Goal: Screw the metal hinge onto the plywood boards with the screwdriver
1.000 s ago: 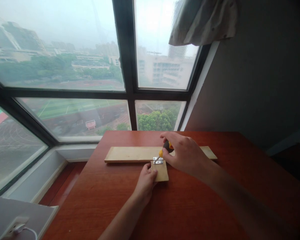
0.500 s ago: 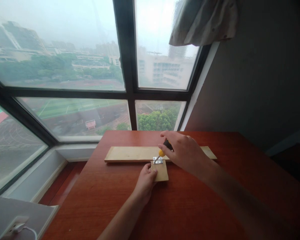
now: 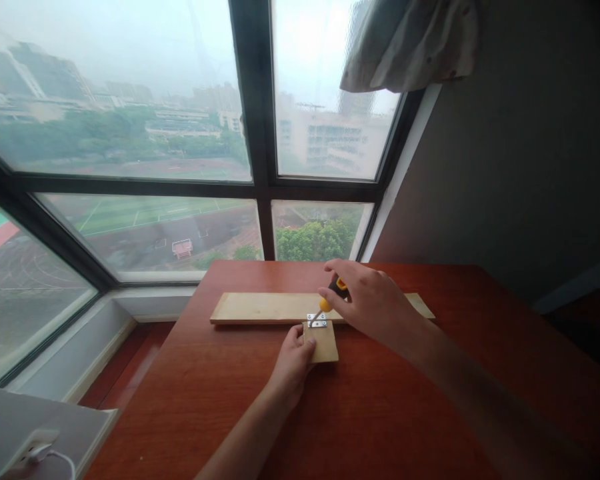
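A small square wooden board [image 3: 324,345] is gripped at its left edge by my left hand [image 3: 294,353], thumb on top. At its far edge a silver metal hinge [image 3: 317,320] spans onto a long pale wooden plank [image 3: 260,307] lying crosswise behind it. My right hand [image 3: 367,293] is closed around the yellow and black handle of a screwdriver [image 3: 325,305]. The screwdriver slants down to the left, its tip at the hinge's near left corner. The screw under the tip is too small to make out. My right hand hides part of the plank.
Everything rests on a reddish-brown wooden table [image 3: 220,407]. Behind its far edge stand large windows with a dark frame [image 3: 265,190]. A curtain [image 3: 410,53] hangs at the upper right. A white plug [image 3: 40,453] sits in a wall socket at lower left.
The screwdriver's handle has turned slightly in my right hand, showing more yellow at its top. The tip stays at the same hinge corner, and my left hand keeps its hold.
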`<state>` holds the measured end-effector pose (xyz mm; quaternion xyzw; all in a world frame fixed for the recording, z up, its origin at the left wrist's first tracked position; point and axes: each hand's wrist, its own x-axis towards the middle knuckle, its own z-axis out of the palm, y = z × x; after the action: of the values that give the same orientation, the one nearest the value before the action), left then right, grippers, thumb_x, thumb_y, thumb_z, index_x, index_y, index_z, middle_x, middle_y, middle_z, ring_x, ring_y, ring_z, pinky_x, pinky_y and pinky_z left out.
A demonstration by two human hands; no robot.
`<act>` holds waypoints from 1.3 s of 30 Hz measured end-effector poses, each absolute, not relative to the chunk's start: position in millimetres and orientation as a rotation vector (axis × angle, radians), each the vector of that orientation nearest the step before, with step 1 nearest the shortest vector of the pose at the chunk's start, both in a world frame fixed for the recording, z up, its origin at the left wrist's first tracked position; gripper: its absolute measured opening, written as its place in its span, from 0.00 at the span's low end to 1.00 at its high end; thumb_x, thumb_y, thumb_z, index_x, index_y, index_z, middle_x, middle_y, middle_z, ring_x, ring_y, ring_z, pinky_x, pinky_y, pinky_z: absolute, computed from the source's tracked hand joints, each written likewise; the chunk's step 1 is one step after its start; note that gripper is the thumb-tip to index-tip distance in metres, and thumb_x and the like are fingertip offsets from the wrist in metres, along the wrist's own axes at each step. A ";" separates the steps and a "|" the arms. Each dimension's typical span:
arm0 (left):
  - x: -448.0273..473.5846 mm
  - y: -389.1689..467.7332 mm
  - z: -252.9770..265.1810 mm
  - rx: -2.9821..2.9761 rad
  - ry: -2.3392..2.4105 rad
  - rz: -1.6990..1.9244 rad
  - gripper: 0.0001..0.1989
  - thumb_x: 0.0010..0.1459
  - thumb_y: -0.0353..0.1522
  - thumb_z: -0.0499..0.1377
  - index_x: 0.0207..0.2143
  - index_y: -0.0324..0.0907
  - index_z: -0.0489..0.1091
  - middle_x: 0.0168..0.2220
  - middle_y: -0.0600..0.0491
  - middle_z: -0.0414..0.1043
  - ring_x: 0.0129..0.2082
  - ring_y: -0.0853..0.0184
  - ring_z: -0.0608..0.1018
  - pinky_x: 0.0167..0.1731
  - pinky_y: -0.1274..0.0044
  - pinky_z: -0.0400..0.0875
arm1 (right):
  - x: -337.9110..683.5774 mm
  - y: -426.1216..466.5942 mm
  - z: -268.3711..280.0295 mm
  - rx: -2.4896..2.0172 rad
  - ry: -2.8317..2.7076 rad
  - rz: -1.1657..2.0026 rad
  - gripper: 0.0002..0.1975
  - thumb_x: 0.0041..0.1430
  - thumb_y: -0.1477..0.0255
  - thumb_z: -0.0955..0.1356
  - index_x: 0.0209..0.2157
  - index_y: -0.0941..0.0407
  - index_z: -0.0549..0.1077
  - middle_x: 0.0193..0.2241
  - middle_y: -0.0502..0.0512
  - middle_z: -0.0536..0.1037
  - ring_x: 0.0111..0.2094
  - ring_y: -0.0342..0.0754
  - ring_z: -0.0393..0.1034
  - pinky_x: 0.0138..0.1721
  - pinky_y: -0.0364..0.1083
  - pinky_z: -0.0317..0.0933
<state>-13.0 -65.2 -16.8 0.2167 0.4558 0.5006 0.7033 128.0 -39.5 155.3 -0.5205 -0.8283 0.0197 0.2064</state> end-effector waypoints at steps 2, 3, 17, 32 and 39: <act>-13.3 -65.4 -16.8 0.483 1.018 1.114 0.20 0.49 0.28 0.64 0.45 0.40 0.63 0.37 0.47 0.77 0.30 0.65 0.79 0.29 0.77 0.72 | 127.7 -38.1 154.4 -1.447 -2.303 0.046 0.15 0.63 0.66 0.63 0.50 0.52 0.69 0.42 0.55 0.78 0.39 0.51 0.74 0.36 0.46 0.61; -13.3 -65.6 -16.8 0.481 1.017 1.114 0.21 0.49 0.28 0.64 0.45 0.40 0.63 0.37 0.47 0.77 0.30 0.65 0.79 0.29 0.76 0.73 | 127.9 -37.8 154.0 -1.436 -2.301 0.045 0.15 0.62 0.67 0.63 0.50 0.52 0.69 0.42 0.54 0.79 0.39 0.50 0.74 0.36 0.45 0.60; -11.8 -65.9 -16.8 0.481 0.924 1.117 0.18 0.48 0.27 0.65 0.43 0.36 0.69 0.38 0.45 0.78 0.34 0.62 0.80 0.34 0.75 0.74 | 133.3 -40.6 160.3 -1.295 -2.286 0.162 0.18 0.52 0.75 0.65 0.47 0.54 0.70 0.42 0.52 0.78 0.41 0.49 0.72 0.41 0.47 0.61; -15.3 -63.5 -22.1 0.489 0.970 1.099 0.17 0.49 0.29 0.66 0.42 0.37 0.68 0.37 0.45 0.78 0.33 0.62 0.80 0.32 0.75 0.74 | 130.6 -41.0 160.3 -1.327 -2.307 0.132 0.20 0.52 0.75 0.64 0.48 0.55 0.70 0.40 0.52 0.78 0.39 0.49 0.72 0.39 0.46 0.60; -15.8 -62.3 -25.9 0.523 0.985 1.105 0.19 0.46 0.30 0.67 0.41 0.39 0.67 0.36 0.47 0.78 0.32 0.64 0.79 0.33 0.75 0.73 | 130.6 -36.0 160.2 -1.392 -2.333 0.084 0.17 0.54 0.72 0.64 0.48 0.53 0.70 0.41 0.53 0.78 0.37 0.49 0.72 0.38 0.46 0.59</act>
<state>-15.8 -62.3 -25.9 0.2354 0.4434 0.4973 0.7076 130.6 -36.0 160.2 -0.5007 -0.8392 0.0303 0.2102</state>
